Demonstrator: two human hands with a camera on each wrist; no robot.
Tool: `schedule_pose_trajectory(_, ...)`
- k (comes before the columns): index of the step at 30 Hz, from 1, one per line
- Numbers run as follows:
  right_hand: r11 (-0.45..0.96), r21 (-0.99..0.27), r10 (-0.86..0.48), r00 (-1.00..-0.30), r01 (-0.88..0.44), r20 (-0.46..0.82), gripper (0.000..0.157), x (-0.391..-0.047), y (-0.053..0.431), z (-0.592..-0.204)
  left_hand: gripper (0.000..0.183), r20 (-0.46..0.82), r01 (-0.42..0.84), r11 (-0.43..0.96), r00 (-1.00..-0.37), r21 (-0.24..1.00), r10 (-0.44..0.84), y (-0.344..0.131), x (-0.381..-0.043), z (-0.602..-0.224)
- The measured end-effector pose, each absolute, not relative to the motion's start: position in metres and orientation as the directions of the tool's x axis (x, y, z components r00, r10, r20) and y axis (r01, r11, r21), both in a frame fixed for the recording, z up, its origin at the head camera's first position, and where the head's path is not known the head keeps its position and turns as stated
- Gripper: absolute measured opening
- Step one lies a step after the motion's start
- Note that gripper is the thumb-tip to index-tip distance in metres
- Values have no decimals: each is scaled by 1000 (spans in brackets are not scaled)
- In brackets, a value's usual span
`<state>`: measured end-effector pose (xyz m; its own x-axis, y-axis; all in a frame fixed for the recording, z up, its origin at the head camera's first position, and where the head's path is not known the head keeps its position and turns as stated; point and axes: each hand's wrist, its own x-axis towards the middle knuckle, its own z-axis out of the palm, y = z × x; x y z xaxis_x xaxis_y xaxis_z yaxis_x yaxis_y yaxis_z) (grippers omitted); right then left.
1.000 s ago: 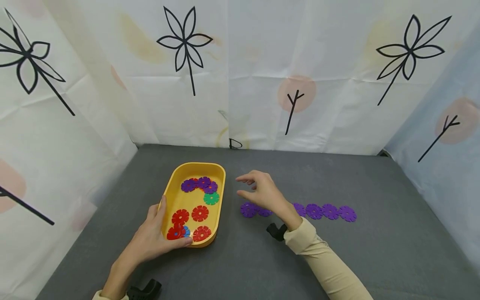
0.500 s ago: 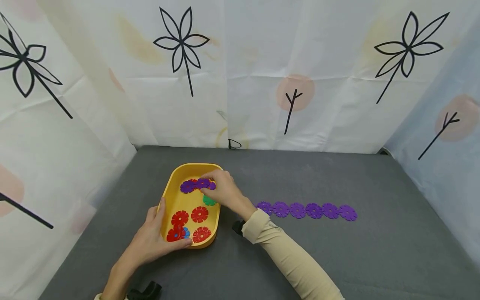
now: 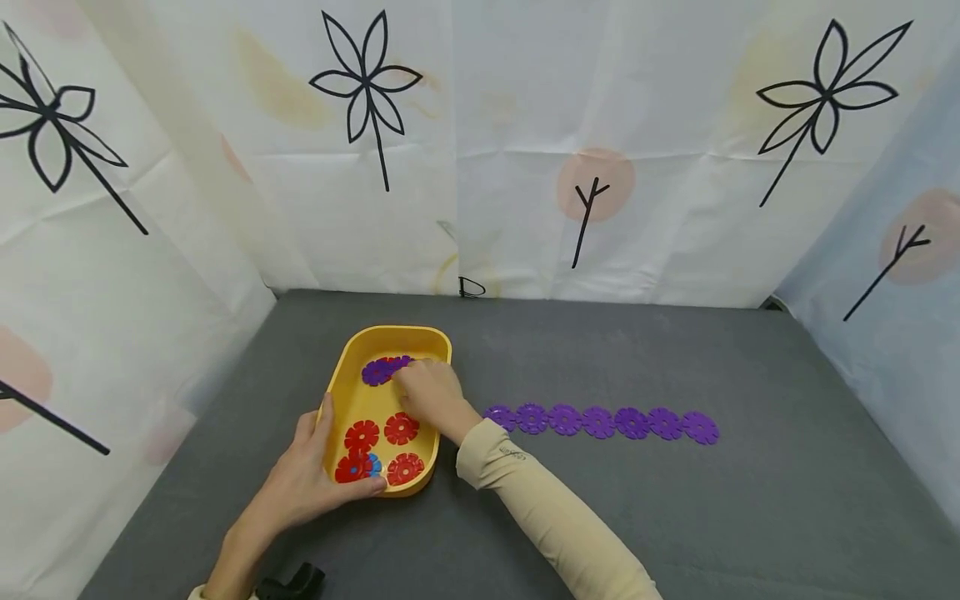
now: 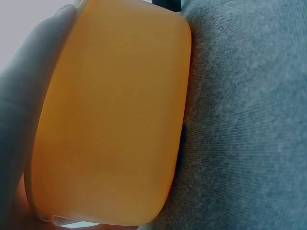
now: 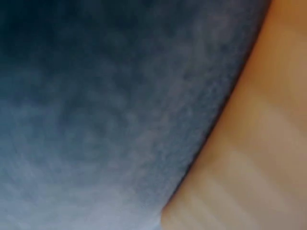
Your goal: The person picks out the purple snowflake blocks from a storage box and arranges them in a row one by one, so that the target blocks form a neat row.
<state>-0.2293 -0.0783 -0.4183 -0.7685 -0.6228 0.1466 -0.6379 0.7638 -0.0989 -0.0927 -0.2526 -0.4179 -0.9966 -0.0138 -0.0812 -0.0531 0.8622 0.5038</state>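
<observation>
A yellow tray (image 3: 337, 392) stands left of centre on the grey cloth in the head view. My left hand (image 3: 300, 475) grips its near left corner, the thumb over the rim; the left wrist view shows the tray's yellow wall (image 4: 115, 115) close up beside that thumb. Into the tray's right half reaches my right hand (image 3: 431, 392), fingers bent down by the purple flower-shaped discs (image 3: 377, 372). Its fingertips are hidden, so I cannot see if they hold a disc. Nearer the front lie several red flower-shaped discs (image 3: 401, 428) and a partly covered blue one (image 3: 375, 463).
A row of several purple flower discs (image 3: 598, 422) runs to the right of the tray on the grey cloth (image 3: 600, 358). Its left end is close to my right sleeve (image 3: 525, 492). White printed curtains (image 3: 510, 108) hang around the back and sides.
My right hand has come left from above the disc row, over the tray's edge and down among its discs. It now covers the green disc. The left hand keeps its grip.
</observation>
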Motion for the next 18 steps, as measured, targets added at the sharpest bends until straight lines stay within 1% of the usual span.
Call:
schedule_pose_trajectory(2,749,-92,-640,-752,-656,154,11,-228,-77,-419,141,-88,-55,864,-996,500,-12,-252,-93,-417)
schedule_pose_trajectory(5,737,-112,-652,-744,-667,146,20,-227,-76,-419,140,-94,-57,862,-996,503,-11,-253,-92,-417)
schedule_pose_trajectory(11,761,-97,-628,-766,-642,141,16,-225,-75,-420,140,-94,-57,861,-995,506,-10,-252,-93,-417)
schedule_pose_trajectory(18,743,-133,-640,-755,-656,143,19,-225,-75,-418,140,-92,-52,859,-996,509,-6,-253,-93,-417)
